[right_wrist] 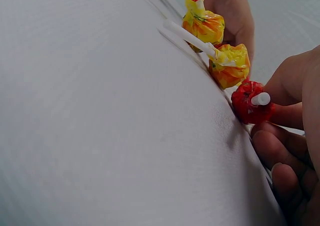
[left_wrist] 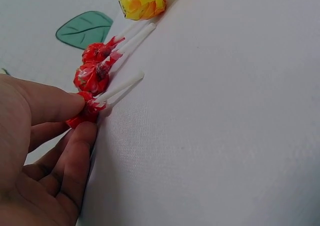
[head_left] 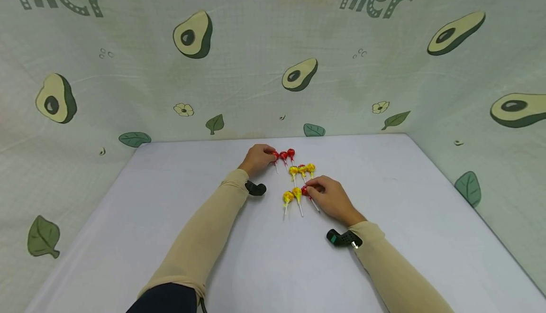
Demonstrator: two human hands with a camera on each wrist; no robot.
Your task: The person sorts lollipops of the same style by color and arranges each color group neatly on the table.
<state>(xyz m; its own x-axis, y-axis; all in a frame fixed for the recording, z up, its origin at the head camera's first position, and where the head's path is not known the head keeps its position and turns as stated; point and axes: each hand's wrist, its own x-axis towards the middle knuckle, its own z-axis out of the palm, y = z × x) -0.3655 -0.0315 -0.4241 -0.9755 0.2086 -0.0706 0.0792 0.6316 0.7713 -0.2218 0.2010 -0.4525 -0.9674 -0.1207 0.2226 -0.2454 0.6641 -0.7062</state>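
I see a white worktop (head_left: 277,265) whose far edge meets pale cloth (head_left: 247,90) printed with avocados. Near that edge, the left hand (head_left: 258,158) pinches a glossy red lollipop (left_wrist: 82,117), white-sticked, leftmost of three. Farther from it, the right hand (head_left: 332,197) pinches another red lollipop (right_wrist: 245,106), beside two crinkly-wrapped yellow lollipops (right_wrist: 229,71).
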